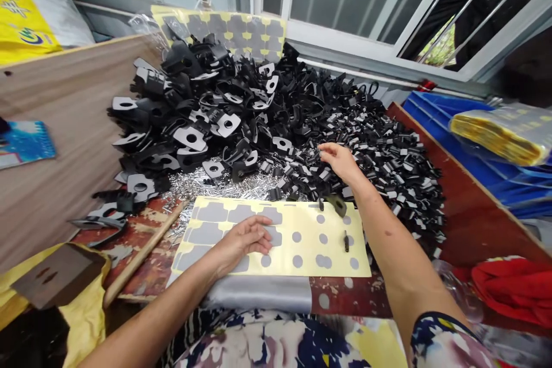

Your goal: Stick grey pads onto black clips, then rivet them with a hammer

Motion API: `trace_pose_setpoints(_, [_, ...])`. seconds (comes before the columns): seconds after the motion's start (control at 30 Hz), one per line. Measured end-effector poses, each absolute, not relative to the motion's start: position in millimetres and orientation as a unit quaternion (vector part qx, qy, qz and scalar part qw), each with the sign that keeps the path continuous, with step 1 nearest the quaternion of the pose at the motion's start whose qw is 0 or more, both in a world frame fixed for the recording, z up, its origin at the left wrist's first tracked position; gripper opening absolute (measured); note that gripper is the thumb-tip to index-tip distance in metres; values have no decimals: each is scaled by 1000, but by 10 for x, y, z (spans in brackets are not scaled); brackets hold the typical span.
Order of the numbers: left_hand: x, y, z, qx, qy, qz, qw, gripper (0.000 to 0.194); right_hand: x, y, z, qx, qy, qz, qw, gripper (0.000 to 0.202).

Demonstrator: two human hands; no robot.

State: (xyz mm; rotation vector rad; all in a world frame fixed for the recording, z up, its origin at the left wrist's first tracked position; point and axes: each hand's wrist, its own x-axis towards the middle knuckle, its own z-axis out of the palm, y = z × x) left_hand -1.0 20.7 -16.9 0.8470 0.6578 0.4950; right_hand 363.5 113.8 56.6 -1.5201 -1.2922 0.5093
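Note:
A yellow sheet [284, 264] with grey stickers, larger shapes on its left and round ones on its right, lies at the table's front. Over its middle is my left hand [245, 241], fingers loosely curled and somewhat apart, with nothing visible in them. My right hand [338, 161] reaches into the heap of small black clips [388, 167], thumb and index finger pinched at its near edge; what they hold is too small to make out. A few small dark parts, one of them a small black piece [347, 241], rest on the sheet's right side.
Large black plastic parts [190, 138] are heaped at the back left, with silver pins [233, 187] before them. A wooden stick [144, 253] lies at the left. On the right are a blue crate [457, 126], a stack of sticker sheets [504, 132] and red cloth [515, 293].

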Motion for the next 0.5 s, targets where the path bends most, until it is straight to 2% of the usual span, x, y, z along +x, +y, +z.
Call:
trace_pose_setpoints(0.17, [22,102,-203,502,340,239,758,36,3593,751,629,-621,-490,152,593,36])
trace_pose_setpoints(0.3, [214,-56,-66,700,321,188,610,23,3497,497,627,-608,-440,114,651,35])
trace_pose_setpoints(0.4, [535,-145,139,831,210,179,483,26,3473,158,685,-637,-503,144,566,29])
trace_pose_setpoints(0.5, [851,-121,346,910,179,171,333,43,3481,-391,687,-676,-610,144,388,23])
